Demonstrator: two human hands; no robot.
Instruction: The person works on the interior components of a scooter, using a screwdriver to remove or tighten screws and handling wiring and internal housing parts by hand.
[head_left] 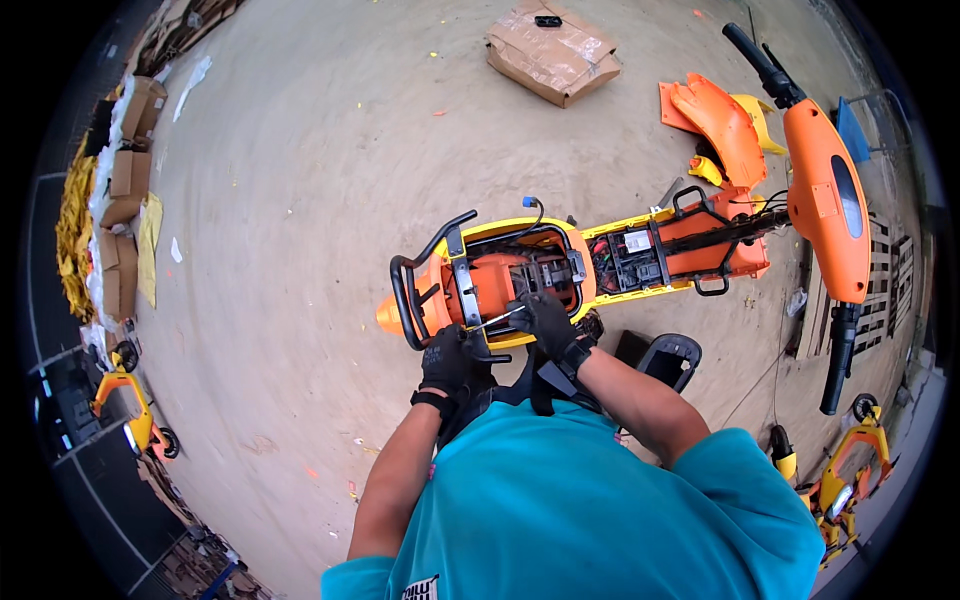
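We close the black-gloved right hand [545, 325] on a slim silver metal shaft [497, 318], rigid and probably light; we curl the black-gloved left hand [447, 360] at its other end, but cannot tell whether it grips. Directly ahead, the orange-and-yellow plastic-bodied scooter [588, 262] extends left to right, its center open. We judge it heavy and stiff, its smooth shell slippery and its exposed wiring fragile; we recommend holding the black tubular rack [402, 290]. Beyond are a curved, glossy orange plastic panel [720, 120] and a creased brown cardboard box [545, 60] on the gritty grey floor [290, 250].
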